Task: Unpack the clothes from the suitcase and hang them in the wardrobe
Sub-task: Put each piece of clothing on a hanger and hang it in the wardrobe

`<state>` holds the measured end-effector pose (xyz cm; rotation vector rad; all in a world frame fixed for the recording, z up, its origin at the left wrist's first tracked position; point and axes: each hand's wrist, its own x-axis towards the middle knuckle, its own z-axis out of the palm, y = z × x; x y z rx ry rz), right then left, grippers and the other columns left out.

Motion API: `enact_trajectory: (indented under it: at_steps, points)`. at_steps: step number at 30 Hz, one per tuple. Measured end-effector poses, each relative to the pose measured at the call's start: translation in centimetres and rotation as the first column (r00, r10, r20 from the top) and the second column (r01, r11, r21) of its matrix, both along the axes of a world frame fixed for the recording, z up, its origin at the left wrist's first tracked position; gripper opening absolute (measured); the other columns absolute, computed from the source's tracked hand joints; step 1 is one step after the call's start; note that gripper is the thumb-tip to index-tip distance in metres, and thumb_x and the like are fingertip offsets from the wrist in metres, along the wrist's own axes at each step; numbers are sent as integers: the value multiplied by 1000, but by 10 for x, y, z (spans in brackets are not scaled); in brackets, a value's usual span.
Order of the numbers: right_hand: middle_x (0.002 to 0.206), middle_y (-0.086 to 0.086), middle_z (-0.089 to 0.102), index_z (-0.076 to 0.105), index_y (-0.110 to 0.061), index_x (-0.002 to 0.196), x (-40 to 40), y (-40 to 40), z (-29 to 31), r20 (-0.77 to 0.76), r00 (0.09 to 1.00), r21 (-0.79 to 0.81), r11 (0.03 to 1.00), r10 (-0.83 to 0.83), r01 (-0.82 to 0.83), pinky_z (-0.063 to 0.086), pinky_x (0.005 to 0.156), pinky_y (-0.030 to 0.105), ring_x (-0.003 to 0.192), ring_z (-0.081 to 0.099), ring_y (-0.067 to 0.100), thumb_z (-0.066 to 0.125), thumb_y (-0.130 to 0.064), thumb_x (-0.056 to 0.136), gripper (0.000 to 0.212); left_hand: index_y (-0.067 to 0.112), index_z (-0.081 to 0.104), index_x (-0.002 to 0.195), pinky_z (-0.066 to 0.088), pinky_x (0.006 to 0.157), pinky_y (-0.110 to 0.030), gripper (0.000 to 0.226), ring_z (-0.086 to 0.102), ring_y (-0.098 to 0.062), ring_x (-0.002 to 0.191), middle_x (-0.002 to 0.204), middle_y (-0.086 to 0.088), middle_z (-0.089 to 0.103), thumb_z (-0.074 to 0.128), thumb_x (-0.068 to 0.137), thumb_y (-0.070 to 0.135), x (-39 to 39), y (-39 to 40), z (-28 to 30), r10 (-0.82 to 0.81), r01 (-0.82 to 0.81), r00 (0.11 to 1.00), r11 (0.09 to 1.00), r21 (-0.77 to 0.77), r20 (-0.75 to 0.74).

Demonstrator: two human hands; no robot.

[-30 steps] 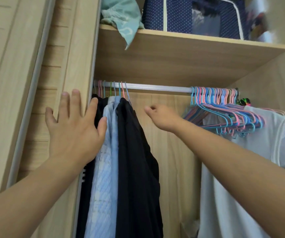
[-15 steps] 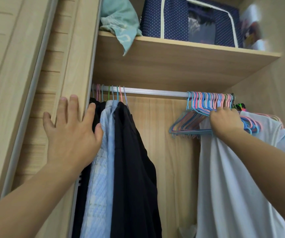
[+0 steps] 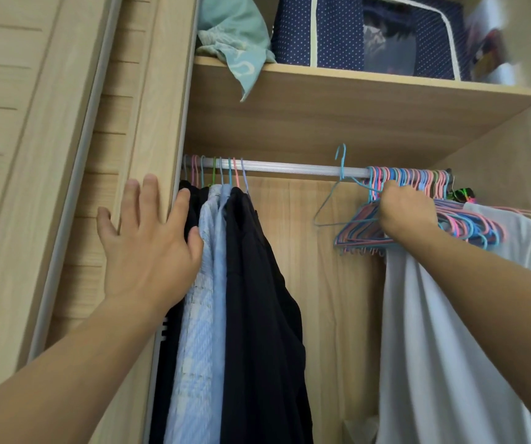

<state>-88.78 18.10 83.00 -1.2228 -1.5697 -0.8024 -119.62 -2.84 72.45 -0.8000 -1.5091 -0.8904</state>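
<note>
Blue hanger [image 3: 333, 200], unhooked just left of the bunched hangers [image 3: 469, 219] on the rail [image 3: 289, 168], is gripped in my right hand [image 3: 406, 213]; I'd draw it leftward clear while my flat, open left hand [image 3: 148, 241] braces the wardrobe edge [image 3: 158, 123].

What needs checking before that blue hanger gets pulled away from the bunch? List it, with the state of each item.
1. Blue hanger off the rail: ok, its hook stands above the rail.
2. Right hand has a grip on it: cannot tell, the fingers are hidden among the spare hangers.
3. Hanger free of the bunch: cannot tell, its right end runs behind the hand.
4. Room on the rail: ok, a bare stretch lies between the hung clothes and the bunch.
5. Left hand out of the way: ok, it rests flat on the wardrobe's edge by the clothes.
6. White garment secure: cannot tell, its hanger is hidden.
</note>
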Motion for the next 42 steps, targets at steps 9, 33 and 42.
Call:
enact_trajectory:
  at_steps: [9, 33, 42]
  points:
    - [90, 20, 70, 55, -16, 94, 16, -33, -122, -258, 877, 5, 908, 406, -419, 54, 73, 50, 85, 66, 45, 34, -40, 96, 32, 24, 23, 158, 13, 115, -72, 61, 5, -40, 153, 165, -20, 10, 41, 102, 41, 15, -11, -1, -77, 89, 991, 991, -102, 111]
    - [88, 15, 67, 68, 1, 94, 618, -656, -708, -692, 84, -648, 566, -717, -509, 53, 74, 31, 83, 64, 27, 64, -33, 93, 34, -7, 62, 81, 54, 49, -27, 29, 67, -25, 54, 72, -25, 70, 51, 103, 8, 620, -133, -591, 348, 746, 199, -660, 88, 916]
    - [110, -14, 72, 69, -22, 111, 701, -775, -756, -590, 145, -759, 486, -794, -433, 43, 92, 15, 104, 61, -1, 57, -30, 101, 17, 19, 64, 70, 56, 64, -30, 34, 67, -11, 60, 66, 2, 70, 56, 102, 12, 859, -300, -630, 56, 172, 399, -985, -14, 915]
